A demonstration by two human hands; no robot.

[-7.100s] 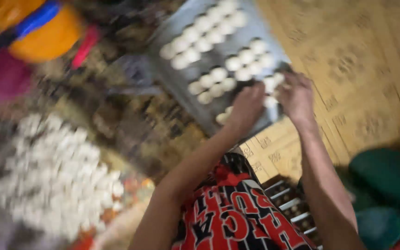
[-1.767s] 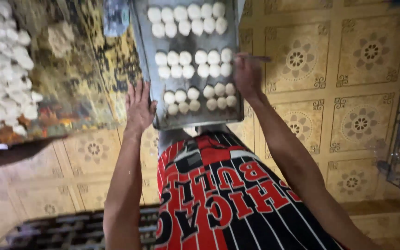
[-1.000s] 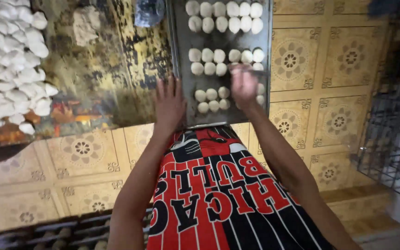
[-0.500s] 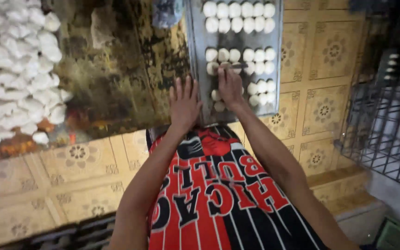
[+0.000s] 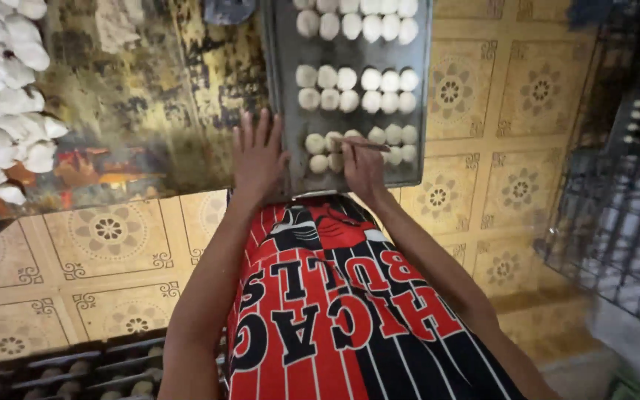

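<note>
On the floor ahead, metal tray (image 5: 283, 111), left hand (image 5: 258, 159) flat beside it, right hand (image 5: 364, 167) pinching thin stick (image 5: 364, 144) over dough balls (image 5: 357, 78)

Single head view, looking steeply down from close above at tray (image 5: 283, 89) top centre, tiled floor (image 5: 98, 244) below.

I'm seeing a dull grey metal tray (image 5: 284, 89) w/ matt scuffed finish, pale dough balls (image 5: 357, 80) looking smooth & floury-matt, thin wooden stick (image 5: 364, 144), worn mat (image 5: 142, 96) showing rough flaking print, floor tiles (image 5: 105, 237) shining glossy, wire rack (image 5: 616, 215) looking dark metal.
</note>
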